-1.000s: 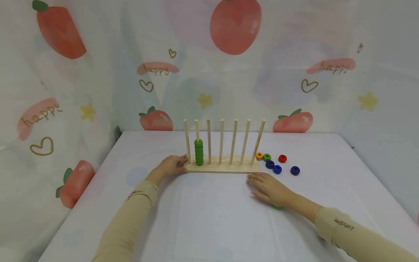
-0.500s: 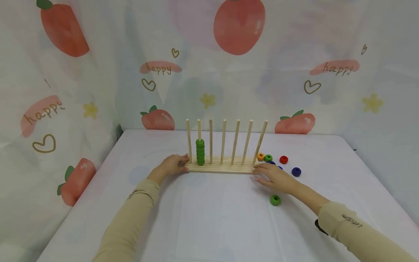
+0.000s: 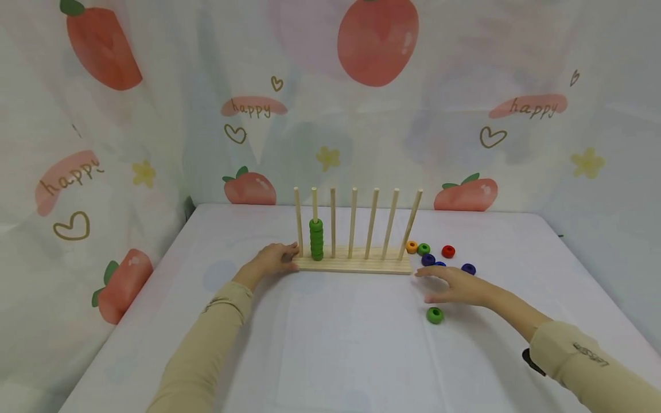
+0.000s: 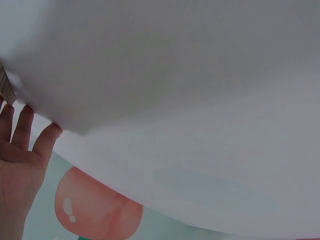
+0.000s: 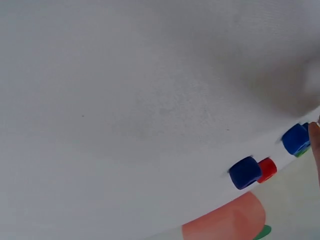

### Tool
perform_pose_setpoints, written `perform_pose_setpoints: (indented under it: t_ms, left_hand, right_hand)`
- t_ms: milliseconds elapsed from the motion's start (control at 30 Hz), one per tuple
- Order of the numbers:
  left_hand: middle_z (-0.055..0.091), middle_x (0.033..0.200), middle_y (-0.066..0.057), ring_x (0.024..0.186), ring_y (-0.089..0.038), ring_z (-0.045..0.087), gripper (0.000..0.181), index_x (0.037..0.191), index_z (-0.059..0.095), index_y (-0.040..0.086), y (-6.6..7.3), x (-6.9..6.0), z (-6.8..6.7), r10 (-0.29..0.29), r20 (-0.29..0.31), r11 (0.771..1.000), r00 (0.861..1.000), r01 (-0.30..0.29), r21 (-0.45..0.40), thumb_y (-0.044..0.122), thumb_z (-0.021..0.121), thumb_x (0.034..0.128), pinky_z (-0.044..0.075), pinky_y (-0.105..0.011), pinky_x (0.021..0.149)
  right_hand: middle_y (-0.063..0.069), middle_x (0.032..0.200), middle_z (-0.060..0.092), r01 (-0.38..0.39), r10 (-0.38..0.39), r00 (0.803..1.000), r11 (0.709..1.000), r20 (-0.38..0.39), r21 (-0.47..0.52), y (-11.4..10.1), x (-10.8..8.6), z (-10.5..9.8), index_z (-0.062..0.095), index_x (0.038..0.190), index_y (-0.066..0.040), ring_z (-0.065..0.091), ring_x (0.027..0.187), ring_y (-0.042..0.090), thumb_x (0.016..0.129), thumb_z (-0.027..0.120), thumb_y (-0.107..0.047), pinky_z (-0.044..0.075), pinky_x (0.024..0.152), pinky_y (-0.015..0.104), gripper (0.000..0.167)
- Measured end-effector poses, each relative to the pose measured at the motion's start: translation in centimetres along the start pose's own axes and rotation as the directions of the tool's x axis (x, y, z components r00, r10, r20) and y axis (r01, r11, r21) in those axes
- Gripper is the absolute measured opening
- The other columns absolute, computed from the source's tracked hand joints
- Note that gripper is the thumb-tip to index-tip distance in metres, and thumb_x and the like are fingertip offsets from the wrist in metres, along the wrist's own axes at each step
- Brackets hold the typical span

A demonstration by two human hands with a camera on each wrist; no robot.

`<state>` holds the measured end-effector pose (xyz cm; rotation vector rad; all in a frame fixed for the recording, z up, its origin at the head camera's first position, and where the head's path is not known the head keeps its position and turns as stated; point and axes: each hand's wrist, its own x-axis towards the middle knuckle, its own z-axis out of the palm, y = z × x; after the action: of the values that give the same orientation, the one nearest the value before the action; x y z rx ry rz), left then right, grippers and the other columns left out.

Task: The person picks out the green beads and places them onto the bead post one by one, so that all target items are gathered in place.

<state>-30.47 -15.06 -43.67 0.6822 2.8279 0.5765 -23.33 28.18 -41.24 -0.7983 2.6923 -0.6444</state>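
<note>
A wooden peg rack [image 3: 356, 264] with several upright pegs stands mid-table. Its second peg from the left carries a stack of green beads [image 3: 317, 241]; the other pegs are bare. My left hand [image 3: 270, 259] holds the left end of the base, thumb in front and fingers behind. In the left wrist view, its fingers [image 4: 24, 125] reach to the base's end. My right hand [image 3: 457, 287] hovers just off the rack's right end, holding nothing, thumb and fingers apart. A loose green bead [image 3: 435, 315] lies below it.
Beyond my right hand lie an orange bead [image 3: 411, 246], another green bead [image 3: 423, 249], a red bead [image 3: 448, 251], dark blue beads [image 3: 428, 260] and a partly covered blue bead [image 3: 440, 264]. A fruit-printed cloth [image 3: 377, 143] rises behind the white table [image 3: 330, 344].
My right hand moves onto the rack's right end, then draws back to the right, off it. The near green bead is uncovered. My left hand stays at the left end.
</note>
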Motion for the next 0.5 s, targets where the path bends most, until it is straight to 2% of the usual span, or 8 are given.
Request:
perform_pose_setpoints:
  t_ms: [200, 333, 400, 500]
  left_hand:
    - [0.041, 0.144, -0.010, 0.129, -0.037, 0.044, 0.057, 0.132, 0.054, 0.004, -0.4, 0.1, 0.1, -0.024, 0.007, 0.999, 1.000, 0.025, -0.030, 0.029, 0.071, 0.0827, 0.039, -0.047, 0.106]
    - [0.041, 0.144, -0.010, 0.129, -0.037, 0.044, 0.058, 0.132, 0.053, 0.005, -0.3, 0.2, 0.1, -0.031, 0.008, 0.999, 0.999, 0.031, -0.040, 0.029, 0.072, 0.0826, 0.039, -0.048, 0.105]
    - [0.041, 0.144, -0.009, 0.130, -0.037, 0.044, 0.059, 0.133, 0.053, 0.005, -0.2, 0.2, 0.1, -0.034, 0.012, 0.998, 0.999, 0.034, -0.048, 0.029, 0.071, 0.0826, 0.039, -0.048, 0.106]
    - [0.041, 0.144, -0.010, 0.130, -0.037, 0.043, 0.059, 0.133, 0.053, 0.005, -0.1, 0.2, 0.0, -0.043, 0.017, 0.998, 0.999, 0.043, -0.053, 0.029, 0.072, 0.0825, 0.038, -0.048, 0.107]
  right_hand:
    - [0.020, 0.134, 0.053, 0.024, -0.028, 0.998, 0.998, 0.064, 0.066, 0.7, -0.8, 0.3, 0.052, 0.130, -0.002, 0.049, 0.121, 0.041, 0.079, 0.074, -0.039, 0.043, 0.097, 0.056, 0.067]
    - [0.019, 0.137, 0.051, 0.034, -0.040, 0.994, 0.998, 0.099, 0.061, 1.2, -1.4, 0.4, 0.051, 0.132, -0.003, 0.046, 0.123, 0.041, 0.077, 0.075, -0.040, 0.041, 0.100, 0.055, 0.070]
    - [0.019, 0.138, 0.050, 0.044, -0.052, 0.993, 0.996, 0.104, 0.072, 1.4, -1.6, 0.5, 0.052, 0.132, -0.004, 0.044, 0.126, 0.041, 0.077, 0.075, -0.039, 0.042, 0.103, 0.048, 0.069]
    - [0.022, 0.140, 0.047, 0.079, -0.089, 0.991, 0.991, 0.096, 0.105, 1.7, -2.0, 0.8, 0.054, 0.130, -0.005, 0.043, 0.130, 0.034, 0.077, 0.075, -0.038, 0.041, 0.105, 0.024, 0.065]
